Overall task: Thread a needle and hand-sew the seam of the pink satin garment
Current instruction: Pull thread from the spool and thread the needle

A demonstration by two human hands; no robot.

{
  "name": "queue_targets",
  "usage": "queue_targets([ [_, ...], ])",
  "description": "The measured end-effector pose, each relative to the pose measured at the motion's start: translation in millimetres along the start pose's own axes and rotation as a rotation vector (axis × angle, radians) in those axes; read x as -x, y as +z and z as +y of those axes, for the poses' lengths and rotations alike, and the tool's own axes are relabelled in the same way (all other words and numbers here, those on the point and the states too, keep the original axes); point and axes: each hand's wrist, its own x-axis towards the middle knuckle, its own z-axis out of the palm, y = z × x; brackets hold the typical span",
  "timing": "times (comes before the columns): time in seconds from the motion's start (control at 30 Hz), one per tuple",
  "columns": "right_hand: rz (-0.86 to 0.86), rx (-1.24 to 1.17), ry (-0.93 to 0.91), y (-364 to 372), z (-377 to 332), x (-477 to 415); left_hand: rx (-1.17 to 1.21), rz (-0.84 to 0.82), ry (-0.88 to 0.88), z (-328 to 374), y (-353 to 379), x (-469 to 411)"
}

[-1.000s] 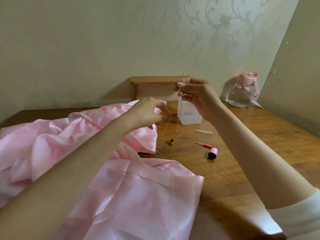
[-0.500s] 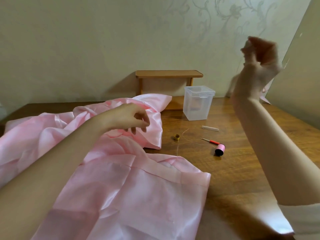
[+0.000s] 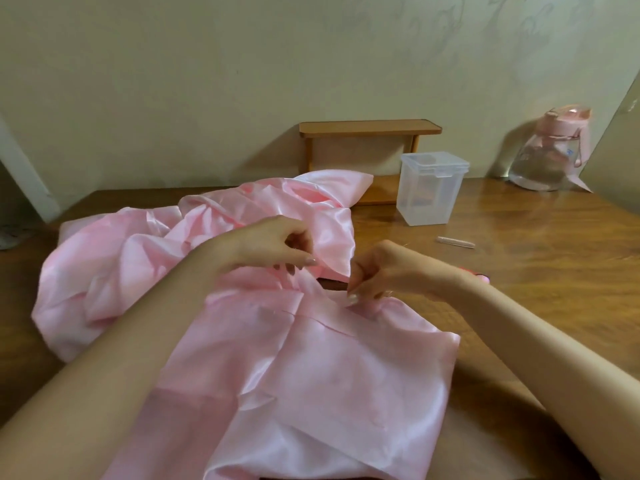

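The pink satin garment (image 3: 311, 375) lies spread over the wooden table (image 3: 536, 306) from the left to the near middle. My left hand (image 3: 277, 244) pinches a fold of the satin at the seam, fingers curled. Just to its right, my right hand (image 3: 381, 275) has its fingertips pressed together at the fabric edge, as if pinching the needle. Needle and thread are too fine to make out.
A clear plastic box (image 3: 431, 192) stands behind the hands, with a small wooden shelf (image 3: 367, 129) against the wall. A small white tube (image 3: 455, 242) lies on the table at right. A pink-lidded water bottle (image 3: 550, 150) stands at the far right.
My right hand has come down from high at the right to the fabric edge beside my left hand. My left hand stays on the satin fold. The camera tilted down.
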Motion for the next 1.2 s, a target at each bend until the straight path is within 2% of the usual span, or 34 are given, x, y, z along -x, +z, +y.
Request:
queue_targets([
  [0.1,-0.05,0.037,-0.005,7.8,1.5,0.9,-0.07,-0.178,-0.055,-10.0,-6.0,10.0],
  [0.2,-0.047,-0.058,-0.025,17.6,-1.1,-0.4,-0.141,-0.218,-0.01,-13.3,-1.0,12.0],
  [0.43,-0.142,-0.093,-0.049,9.3,-6.5,8.3,-0.034,-0.324,0.031,-6.2,8.5,8.6],
  [0.63,-0.053,-0.042,-0.052,-35.7,7.8,21.9,0.252,-0.436,0.052,4.0,-7.9,16.9],
  [0.7,-0.103,-0.02,0.002,-54.1,15.2,28.8,0.273,-0.435,0.045,1.7,-10.3,15.7],
  [0.8,-0.167,-0.02,0.03,-69.2,25.3,36.5,0.219,-0.345,0.031,-2.8,-11.0,11.0],
  [1.0,-0.187,0.087,0.056,-67.1,32.4,33.9,0.078,-0.25,-0.037,-5.3,5.3,5.1],
  [1.07,-0.114,0.088,0.075,-66.1,34.3,31.5,0.04,-0.277,-0.061,-4.7,15.3,2.9],
  [1.2,0.284,0.027,0.085,-61.1,37.8,24.3,-0.029,-0.338,-0.072,6.7,19.4,9.1],
])
